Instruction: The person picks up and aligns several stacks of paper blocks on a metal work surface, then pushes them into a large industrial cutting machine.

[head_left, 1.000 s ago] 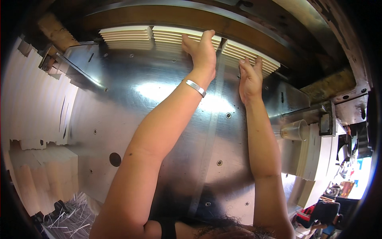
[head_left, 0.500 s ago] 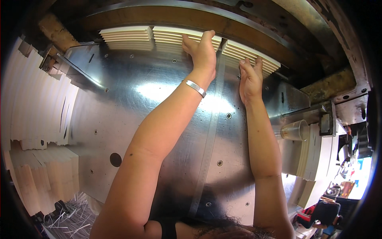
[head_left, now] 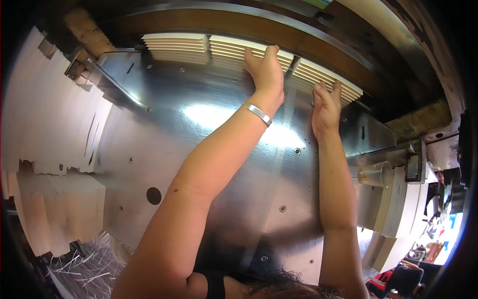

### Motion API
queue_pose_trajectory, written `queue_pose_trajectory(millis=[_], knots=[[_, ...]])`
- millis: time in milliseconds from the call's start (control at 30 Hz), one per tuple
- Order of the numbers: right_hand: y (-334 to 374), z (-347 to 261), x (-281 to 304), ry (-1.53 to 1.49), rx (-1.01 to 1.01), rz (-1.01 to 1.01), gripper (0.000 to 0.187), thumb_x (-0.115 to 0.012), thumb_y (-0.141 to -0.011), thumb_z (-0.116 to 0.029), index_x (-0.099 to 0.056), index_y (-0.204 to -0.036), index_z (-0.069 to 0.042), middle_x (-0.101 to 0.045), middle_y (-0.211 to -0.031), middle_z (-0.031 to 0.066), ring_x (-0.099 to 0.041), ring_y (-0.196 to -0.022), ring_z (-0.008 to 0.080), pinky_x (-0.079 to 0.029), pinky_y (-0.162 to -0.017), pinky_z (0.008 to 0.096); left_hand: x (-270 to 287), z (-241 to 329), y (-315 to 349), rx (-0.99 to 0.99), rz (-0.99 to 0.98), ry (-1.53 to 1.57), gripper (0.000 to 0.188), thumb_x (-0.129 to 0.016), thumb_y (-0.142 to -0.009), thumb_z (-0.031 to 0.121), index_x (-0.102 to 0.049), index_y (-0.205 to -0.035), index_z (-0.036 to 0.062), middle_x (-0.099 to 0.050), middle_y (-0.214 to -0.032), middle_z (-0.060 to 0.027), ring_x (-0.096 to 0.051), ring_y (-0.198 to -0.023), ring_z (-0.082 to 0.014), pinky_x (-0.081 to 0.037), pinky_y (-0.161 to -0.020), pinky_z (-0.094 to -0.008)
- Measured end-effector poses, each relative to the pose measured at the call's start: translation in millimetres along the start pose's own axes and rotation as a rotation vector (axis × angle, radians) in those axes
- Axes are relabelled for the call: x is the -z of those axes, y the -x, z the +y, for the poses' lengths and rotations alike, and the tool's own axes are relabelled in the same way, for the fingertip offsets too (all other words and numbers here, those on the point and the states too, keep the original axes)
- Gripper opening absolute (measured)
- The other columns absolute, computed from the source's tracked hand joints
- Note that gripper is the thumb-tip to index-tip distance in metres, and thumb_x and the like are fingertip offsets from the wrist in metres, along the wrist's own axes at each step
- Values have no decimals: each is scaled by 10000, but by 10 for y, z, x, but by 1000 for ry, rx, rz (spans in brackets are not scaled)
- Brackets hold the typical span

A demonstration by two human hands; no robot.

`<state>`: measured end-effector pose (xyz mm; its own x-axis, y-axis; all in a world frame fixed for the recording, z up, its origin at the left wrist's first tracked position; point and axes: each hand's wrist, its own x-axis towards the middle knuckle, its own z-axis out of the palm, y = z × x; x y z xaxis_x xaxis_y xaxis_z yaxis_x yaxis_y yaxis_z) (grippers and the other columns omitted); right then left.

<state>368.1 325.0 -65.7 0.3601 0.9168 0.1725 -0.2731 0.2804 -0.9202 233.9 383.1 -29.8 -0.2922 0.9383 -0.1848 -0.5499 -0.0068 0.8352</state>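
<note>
Three low stacks of cream paper sit in a row at the far side of the metal table: a left stack [head_left: 175,43], a middle stack [head_left: 225,49] and a right stack [head_left: 309,71]. My left hand [head_left: 267,75], its wrist in a silver band, reaches to the middle stack with thumb and fingers apart. Against the near side of the right stack, my right hand [head_left: 327,109] has its fingers stretched out. Both hands are open and grip nothing. The stacks' far edges lie close to a brown bar, and contact there cannot be made out.
The metal table [head_left: 164,149] is dotted with small round fittings. Tall piles of paper [head_left: 55,119] stand at the left, above paper strips [head_left: 84,269]. A clear plastic cup [head_left: 376,174] is at the right, beside more paper piles [head_left: 398,204]. The brown bar [head_left: 209,24] spans the far side.
The whole view has shifted, so the scene appears farther right and slightly lower. Both hands stay at the same stacks, with little visible movement against them.
</note>
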Motion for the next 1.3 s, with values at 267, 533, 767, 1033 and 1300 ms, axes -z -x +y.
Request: queue_pose_trajectory(millis=[267, 533, 767, 1033, 1300], knots=[[18, 36, 53, -77, -2, -44, 1066, -672, -880, -88, 83, -1620, 52, -64, -1681, 297, -91, -1594, 366, -83, -1271, 432, 494, 377, -960, -199, 274, 321, 263, -569, -921, 191, -576, -1069, -27, -608, -1179, -151, -554, -1092, -241, -421, -1021, -393], [-36, 28, 86, -34, 16, -26, 1046, -659, -895, -82, 88, -1610, 75, -86, -1672, 295, -141, -1582, 361, -140, -1266, 413, 1513, 881, -1365, -385, 139, 78, 814, -390, -1047, 589, -299, -1568, -31, -291, -1623, -170, -262, -1532, -312, -179, -1256, -489], [-16, 13, 94, -22, 27, -34, 1002, -636, -928, -64, 92, -1597, 99, -83, -1673, 266, -143, -1577, 352, -161, -1271, 415, 1510, 876, -1430, -241, 73, 194, 904, -350, -1051, 637, -194, -1596, -67, -201, -1669, -218, -168, -1573, -351, -150, -1282, -478], [12, -15, 66, -36, 19, -51, 989, -626, -925, -44, 82, -1601, 96, -66, -1680, 233, -145, -1573, 341, -161, -1273, 419, 1358, 951, -1182, -220, 79, 54, 861, -348, -1067, 609, -102, -1636, 11, -136, -1714, -179, -131, -1584, -357, -154, -1273, -513], [-13, 32, 92, 8, 27, -38, 930, -604, -973, -94, 55, -1603, 91, -70, -1681, 185, -248, -1545, 331, -148, -1283, 442, 1395, 945, -1196, -255, 13, 15, 882, -377, -1059, 619, -91, -1644, 25, -122, -1717, -181, -111, -1588, -353, -143, -1269, -525]])
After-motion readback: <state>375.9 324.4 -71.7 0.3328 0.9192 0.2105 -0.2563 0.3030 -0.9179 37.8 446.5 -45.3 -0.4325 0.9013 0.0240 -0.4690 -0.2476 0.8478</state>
